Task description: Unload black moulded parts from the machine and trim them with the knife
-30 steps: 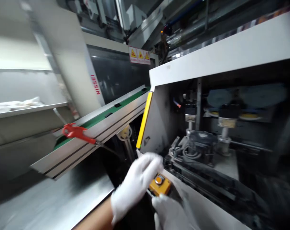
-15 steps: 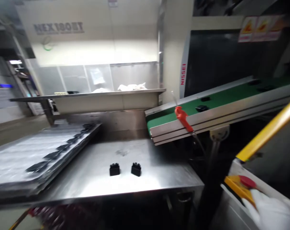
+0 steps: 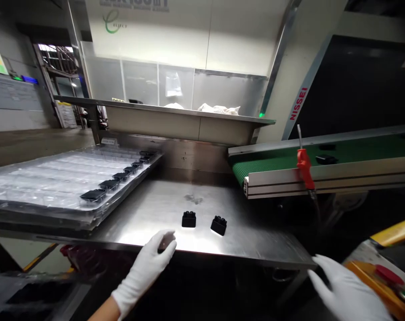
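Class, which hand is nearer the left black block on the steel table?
The left hand, just below and left of the block; the right hand is farther away, down to the right.

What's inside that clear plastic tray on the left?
Black moulded parts lie in a row along the right edge of the clear plastic tray; glare hides the other pockets.

The head-worn camera looks forward and down from behind the left hand point(image 3: 145, 267) and right hand point(image 3: 348, 290), facing the steel table point(image 3: 256, 240) just beyond them.
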Available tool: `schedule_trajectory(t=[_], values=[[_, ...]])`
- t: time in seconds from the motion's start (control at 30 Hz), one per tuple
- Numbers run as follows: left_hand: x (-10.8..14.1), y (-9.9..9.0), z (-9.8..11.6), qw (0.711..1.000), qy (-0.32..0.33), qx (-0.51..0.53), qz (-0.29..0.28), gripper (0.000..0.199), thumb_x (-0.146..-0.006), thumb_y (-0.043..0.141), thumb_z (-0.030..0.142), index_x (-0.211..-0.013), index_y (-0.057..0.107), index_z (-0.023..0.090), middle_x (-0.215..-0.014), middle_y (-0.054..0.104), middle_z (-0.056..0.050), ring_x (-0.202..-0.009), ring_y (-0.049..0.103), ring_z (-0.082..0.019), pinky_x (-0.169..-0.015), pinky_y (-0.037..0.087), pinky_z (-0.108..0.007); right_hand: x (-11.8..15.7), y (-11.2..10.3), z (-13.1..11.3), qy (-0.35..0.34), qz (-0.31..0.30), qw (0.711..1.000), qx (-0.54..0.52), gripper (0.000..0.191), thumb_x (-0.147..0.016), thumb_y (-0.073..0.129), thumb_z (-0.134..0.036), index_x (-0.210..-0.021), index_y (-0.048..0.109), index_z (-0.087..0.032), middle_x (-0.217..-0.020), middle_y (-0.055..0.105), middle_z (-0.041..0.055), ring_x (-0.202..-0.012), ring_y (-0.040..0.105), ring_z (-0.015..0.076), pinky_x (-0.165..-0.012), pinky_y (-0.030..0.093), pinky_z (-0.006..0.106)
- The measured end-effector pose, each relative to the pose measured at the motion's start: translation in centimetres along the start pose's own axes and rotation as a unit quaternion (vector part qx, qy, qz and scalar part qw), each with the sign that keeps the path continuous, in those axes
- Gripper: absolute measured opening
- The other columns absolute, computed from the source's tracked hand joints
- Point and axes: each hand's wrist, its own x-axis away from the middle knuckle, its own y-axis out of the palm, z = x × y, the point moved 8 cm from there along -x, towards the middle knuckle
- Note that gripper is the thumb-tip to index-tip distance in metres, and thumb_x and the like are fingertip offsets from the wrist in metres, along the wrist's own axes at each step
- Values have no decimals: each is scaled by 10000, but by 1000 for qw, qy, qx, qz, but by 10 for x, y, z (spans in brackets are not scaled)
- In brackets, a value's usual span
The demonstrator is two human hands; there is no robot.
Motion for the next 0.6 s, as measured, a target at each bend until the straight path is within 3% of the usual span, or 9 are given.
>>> schedule_trajectory(t=[0.13,0.23,0.33,0.43,0.6], values=[[-54,9,2,998,-4,-65,-19,581,-762,595,472,-1267,492,204,-1190,608,-125,-1051,609,-252,-896,505,-391,-27,49,-108,-51,-85,993,-58,408,-847,483,-434,-1144,603,-182,-1228,618,126,-1165,559,269,-1062,398,450],[-85,23,11,985,48,-163,-37,696,-690,649,533,-1272,518,173,-1255,565,-157,-1104,571,-311,-926,467,-434,-49,83,-160,-20,-151,976,-156,493,-844,501,-422,-1259,515,-156,-1310,552,128,-1185,541,238,-1049,424,409],[-107,37,16,970,82,-223,-47,513,-656,667,570,-996,656,186,-1118,614,-142,-998,588,-340,-843,469,-430,-65,109,-183,41,-184,954,-234,569,-815,532,-417,-1310,455,-150,-1319,524,139,-1152,554,237,-977,476,384],[-116,45,16,965,91,-244,-34,357,-659,666,561,-724,614,213,-945,634,-108,-876,593,-316,-750,455,-408,-73,125,-192,72,-201,944,-252,661,-766,591,-420,-1341,430,-134,-1257,558,142,-1126,561,238,-977,466,382],[-106,58,13,979,70,-185,-51,237,-720,626,437,-805,573,223,-858,647,-52,-779,605,-240,-667,452,-349,-80,132,-201,40,-205,955,-211,648,-773,584,-413,-1355,451,-161,-1240,585,131,-1125,565,241,-1020,417,400]])
